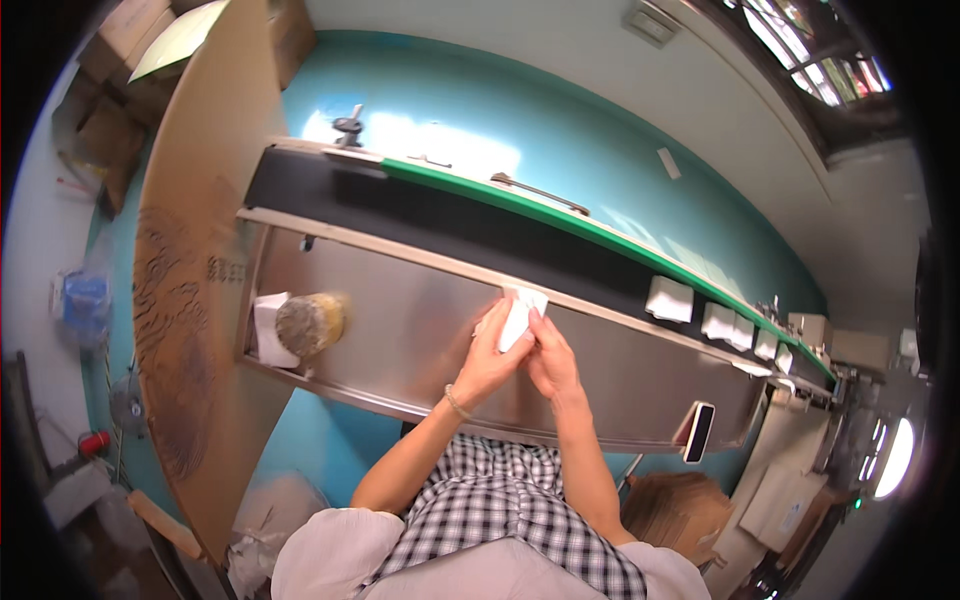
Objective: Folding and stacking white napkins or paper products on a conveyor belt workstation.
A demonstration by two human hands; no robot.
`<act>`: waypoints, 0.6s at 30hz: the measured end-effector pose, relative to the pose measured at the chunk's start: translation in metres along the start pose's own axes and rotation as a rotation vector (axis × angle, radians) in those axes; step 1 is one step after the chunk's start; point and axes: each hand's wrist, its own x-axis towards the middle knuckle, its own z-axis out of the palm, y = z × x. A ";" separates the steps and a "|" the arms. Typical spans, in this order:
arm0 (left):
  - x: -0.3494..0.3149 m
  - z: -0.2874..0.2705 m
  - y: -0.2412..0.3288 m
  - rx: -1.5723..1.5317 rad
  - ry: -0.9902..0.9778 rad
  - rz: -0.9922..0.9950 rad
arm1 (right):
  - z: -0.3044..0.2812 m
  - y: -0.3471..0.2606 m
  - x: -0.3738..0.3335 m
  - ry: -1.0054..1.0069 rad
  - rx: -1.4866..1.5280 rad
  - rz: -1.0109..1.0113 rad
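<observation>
Bundle [518, 320], white, between both hands [490, 355]

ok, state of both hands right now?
Left hand: closed, holding a white bundle, cloth or paper unclear.
Right hand: closed, holding the same bundle from its right side.

Looks bright, w/ washed-out glare on teal wall [600, 160] & dull reflections on metal tabletop [400, 310]. Blows out at oval light [895, 458], far R, & barred opening [772, 36], upper R. Bends edges, softens toward rim, goes blk in corners.
</observation>
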 end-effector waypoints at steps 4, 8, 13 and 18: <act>-0.010 -0.010 0.011 -0.066 0.116 -0.048 | 0.011 0.003 -0.007 0.010 -0.689 -0.216; -0.023 -0.040 0.055 -0.119 0.154 -0.312 | -0.018 -0.023 0.014 0.094 -0.651 -0.163; -0.078 -0.112 0.108 -0.017 0.390 -0.047 | -0.040 -0.064 0.071 0.205 -0.166 -0.410; -0.100 -0.221 0.100 0.694 0.998 0.222 | -0.110 -0.053 0.099 0.680 -0.637 -0.762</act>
